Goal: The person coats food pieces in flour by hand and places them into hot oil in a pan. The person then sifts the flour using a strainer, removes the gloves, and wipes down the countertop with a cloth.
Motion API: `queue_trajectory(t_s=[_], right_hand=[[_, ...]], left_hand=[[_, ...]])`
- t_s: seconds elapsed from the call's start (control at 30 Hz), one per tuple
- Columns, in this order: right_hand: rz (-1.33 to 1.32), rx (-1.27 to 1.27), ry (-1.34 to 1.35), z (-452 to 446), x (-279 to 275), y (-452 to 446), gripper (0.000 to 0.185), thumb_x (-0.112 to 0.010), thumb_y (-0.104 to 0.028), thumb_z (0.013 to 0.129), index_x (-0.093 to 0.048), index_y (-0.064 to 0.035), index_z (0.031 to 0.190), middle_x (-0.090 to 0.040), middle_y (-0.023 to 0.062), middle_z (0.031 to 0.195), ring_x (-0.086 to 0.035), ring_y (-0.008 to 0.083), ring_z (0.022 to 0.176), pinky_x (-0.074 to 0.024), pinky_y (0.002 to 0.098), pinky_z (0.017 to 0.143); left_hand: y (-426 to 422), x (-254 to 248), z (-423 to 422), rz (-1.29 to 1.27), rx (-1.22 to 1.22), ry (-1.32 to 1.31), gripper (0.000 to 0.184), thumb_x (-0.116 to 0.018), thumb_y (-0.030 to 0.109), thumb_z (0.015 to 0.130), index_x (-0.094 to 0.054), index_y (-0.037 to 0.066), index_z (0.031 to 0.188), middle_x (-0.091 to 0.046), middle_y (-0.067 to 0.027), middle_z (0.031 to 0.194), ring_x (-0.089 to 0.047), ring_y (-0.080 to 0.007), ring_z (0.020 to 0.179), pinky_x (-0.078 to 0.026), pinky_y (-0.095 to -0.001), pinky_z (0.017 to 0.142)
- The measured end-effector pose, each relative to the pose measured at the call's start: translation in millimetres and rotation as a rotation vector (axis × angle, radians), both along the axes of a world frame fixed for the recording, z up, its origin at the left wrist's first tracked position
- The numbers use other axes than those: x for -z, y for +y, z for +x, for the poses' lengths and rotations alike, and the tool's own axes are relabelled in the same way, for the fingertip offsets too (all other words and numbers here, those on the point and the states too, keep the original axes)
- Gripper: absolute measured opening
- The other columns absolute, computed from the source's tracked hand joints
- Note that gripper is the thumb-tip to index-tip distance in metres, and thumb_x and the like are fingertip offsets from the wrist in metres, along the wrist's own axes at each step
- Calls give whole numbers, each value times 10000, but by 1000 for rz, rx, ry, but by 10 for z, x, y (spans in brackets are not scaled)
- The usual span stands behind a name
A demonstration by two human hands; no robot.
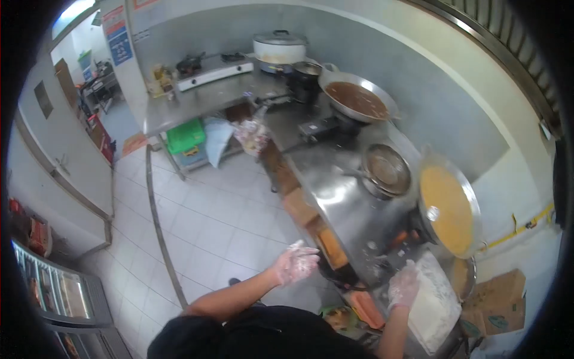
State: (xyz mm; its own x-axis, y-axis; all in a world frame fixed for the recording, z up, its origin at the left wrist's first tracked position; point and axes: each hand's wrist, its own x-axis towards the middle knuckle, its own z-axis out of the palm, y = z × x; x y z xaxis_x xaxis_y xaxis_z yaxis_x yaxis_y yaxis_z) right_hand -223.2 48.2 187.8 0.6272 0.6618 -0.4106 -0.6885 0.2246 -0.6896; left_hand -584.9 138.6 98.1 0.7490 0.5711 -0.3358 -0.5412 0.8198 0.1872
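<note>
My left hand (296, 263) wears a clear plastic glove dusted with white powder. It hovers over the near side of the counter, fingers apart and holding nothing. At the left edge of a tray of white powder (435, 305) is my right hand (403, 287), also gloved. Its fingers look stretched out and somewhat blurred; whether they touch the tray I cannot tell. Just beyond the tray stands a wide wok of yellow oil (445, 209). A pan with a strainer (387, 170) sits farther along the steel counter (335, 197).
A second wok with brown liquid (357, 100) stands at the back, near a large lidded pot (280, 48) and a gas stove (215, 73). A cardboard box (495, 302) is at the right. Below are a green bin (186, 136) and the tiled floor (203, 206).
</note>
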Motion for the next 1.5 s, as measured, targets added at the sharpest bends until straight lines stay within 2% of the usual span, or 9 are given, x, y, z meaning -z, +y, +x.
queue_trajectory(t_s=[0.23, 0.33, 0.47, 0.57, 0.63, 0.7, 0.9, 1.0, 1.5], right_hand=[[-156, -636, 136, -2746, 451, 1575, 190, -507, -224, 979, -586, -71, 1060, -551, -7, 799, -488, 105, 606, -402, 240, 511], [-168, -836, 159, -3557, 1822, 2637, 135, -514, -235, 979, -596, -130, 957, -582, -15, 812, -515, 106, 611, -437, 241, 509], [-229, -884, 217, -4628, 1527, 3328, 133, -530, -262, 974, -603, -155, 948, -613, -12, 861, -523, 111, 610, -454, 243, 518], [-292, -917, 126, -5439, 1540, 4153, 155, -554, -273, 958, -613, -130, 955, -627, 3, 854, -540, 133, 601, -446, 255, 523], [-327, -937, 73, -6023, 1633, 4734, 163, -566, -268, 949, -621, -116, 961, -631, 11, 850, -553, 143, 615, -448, 263, 538], [-298, -1004, 84, -6672, 1747, 5457, 155, -573, -258, 943, -629, -116, 970, -631, 13, 862, -567, 143, 657, -464, 266, 571], [56, -1272, -304, -9422, 1906, 7339, 291, -613, -253, 934, -586, -107, 1184, -624, 43, 1053, -582, 131, 839, -467, 264, 675], [34, -1386, 100, -10940, 802, 7851, 360, -616, -235, 935, -563, -109, 1269, -617, 42, 1185, -577, 123, 1019, -463, 279, 810], [391, -1064, -112, -15239, -338, 9733, 247, -602, -50, 907, -592, -83, 1152, -626, 34, 953, -524, 85, 710, -424, 218, 610]], left_hand=[[408, 198, -3325, -32, -683, 395, 514, -478, 535, 971, -512, 88, 1222, -613, -104, 1074, -607, -220, 927, -515, -356, 769], [250, 1034, -4900, -210, -978, 574, 464, -487, 506, 969, -529, 102, 1194, -620, -84, 1027, -589, -231, 931, -497, -370, 764], [-788, 2718, -6472, -641, -1134, 667, 449, -571, 553, 872, -564, 152, 1074, -565, -40, 926, -503, -206, 826, -403, -357, 713], [-1332, 2617, -6909, -1040, -1295, 852, 369, -564, 515, 879, -563, 200, 1071, -572, -39, 896, -518, -229, 799, -405, -403, 699], [-1819, 2512, -7020, -651, -1191, 730, 895, -621, 547, 861, -153, 200, 1541, -21, -95, 1632, -168, -361, 1469, -184, -566, 1161], [-1797, 2130, -7069, -587, -1178, 1020, 736, -557, 616, 874, -326, 272, 1482, -376, -119, 1495, -317, -362, 1381, -272, -577, 1116], [-327, 1704, -8145, -947, -1362, 874, 630, -559, 585, 876, -383, 254, 1382, -423, -100, 1350, -370, -332, 1240, -304, -535, 1008], [192, 1626, -8684, -975, -1413, 823, 579, -560, 569, 877, -411, 244, 1333, -447, -90, 1277, -397, -318, 1169, -321, -514, 953], [1701, 1687, -13121, -899, -1419, 655, 356, -563, 491, 882, -554, 199, 1085, -565, -43, 914, -529, -243, 816, -403, -409, 682]])
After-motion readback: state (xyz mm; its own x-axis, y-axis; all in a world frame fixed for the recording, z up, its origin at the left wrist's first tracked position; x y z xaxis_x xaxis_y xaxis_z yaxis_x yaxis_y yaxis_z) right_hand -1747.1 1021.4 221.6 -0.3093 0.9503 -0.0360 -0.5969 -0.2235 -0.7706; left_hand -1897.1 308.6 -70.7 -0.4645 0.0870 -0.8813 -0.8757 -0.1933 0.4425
